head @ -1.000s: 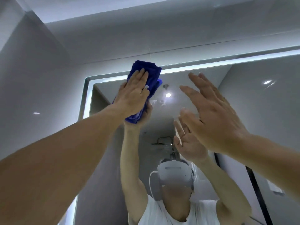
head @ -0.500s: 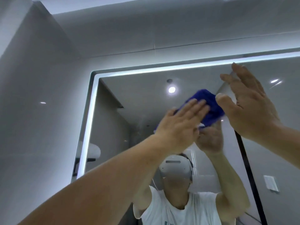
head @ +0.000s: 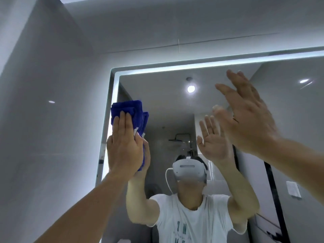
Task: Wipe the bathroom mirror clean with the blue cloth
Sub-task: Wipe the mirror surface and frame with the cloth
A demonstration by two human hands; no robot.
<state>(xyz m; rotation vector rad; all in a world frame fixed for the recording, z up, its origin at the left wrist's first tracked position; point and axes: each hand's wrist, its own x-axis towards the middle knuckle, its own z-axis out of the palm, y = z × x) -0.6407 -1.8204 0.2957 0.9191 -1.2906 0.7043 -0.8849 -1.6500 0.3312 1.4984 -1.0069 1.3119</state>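
The bathroom mirror (head: 164,106) fills the middle and right of the head view, framed by a lit white strip. A folded blue cloth (head: 128,111) lies flat on the glass at the mirror's left edge. My left hand (head: 123,146) presses it there with straight fingers. My right hand (head: 245,116) is raised with its fingers spread in front of the upper right part of the glass; whether it touches the mirror I cannot tell. Both hands and the cloth show again as reflections.
Grey tiled wall (head: 52,120) runs along the left of the mirror and above it. The lit frame strip (head: 192,64) marks the mirror's top edge. The glass reflects a shower head, a ceiling lamp and a person in a white shirt.
My left hand has swept the cloth from the mirror's upper middle, close to my right hand, down and left to the left edge. My right hand stays raised at the upper right.
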